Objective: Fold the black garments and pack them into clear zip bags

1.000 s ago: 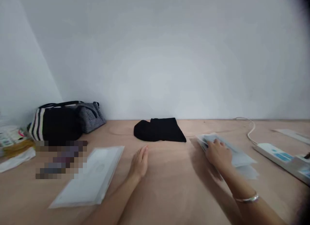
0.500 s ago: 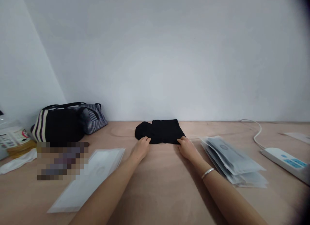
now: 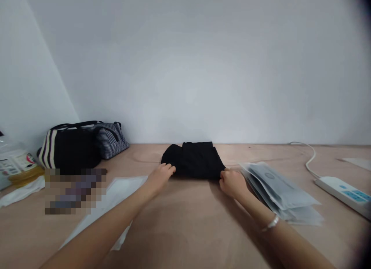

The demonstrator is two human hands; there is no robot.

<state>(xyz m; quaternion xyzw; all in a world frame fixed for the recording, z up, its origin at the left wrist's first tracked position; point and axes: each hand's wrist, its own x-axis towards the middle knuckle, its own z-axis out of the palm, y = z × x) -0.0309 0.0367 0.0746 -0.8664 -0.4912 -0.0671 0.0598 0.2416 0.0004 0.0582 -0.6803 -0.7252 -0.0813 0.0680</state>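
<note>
A folded black cloth garment (image 3: 194,160) lies on the plywood table top (image 3: 185,226), near the wall. My left hand (image 3: 159,179) grips its front left edge, with the fingertips on the cloth. My right hand (image 3: 233,184) is curled at its front right corner and holds the cloth there. A flat white packet (image 3: 116,188) lies partly hidden under my left forearm. Several plastic-wrapped grey packets (image 3: 278,191) lie stacked just beyond my right hand, not touching it.
A black bag with grey stripes (image 3: 82,145) stands against the wall at left, in front of it a pixelated patch (image 3: 75,191). Packaged goods (image 3: 17,164) sit at the far left. A white power strip (image 3: 344,193) and its cable lie at right. A white wall runs behind the table.
Both hands have moved toward the garment's front corners and closed on it. The garment's front edge now lies closer to me, and my left forearm has moved over the white packet.
</note>
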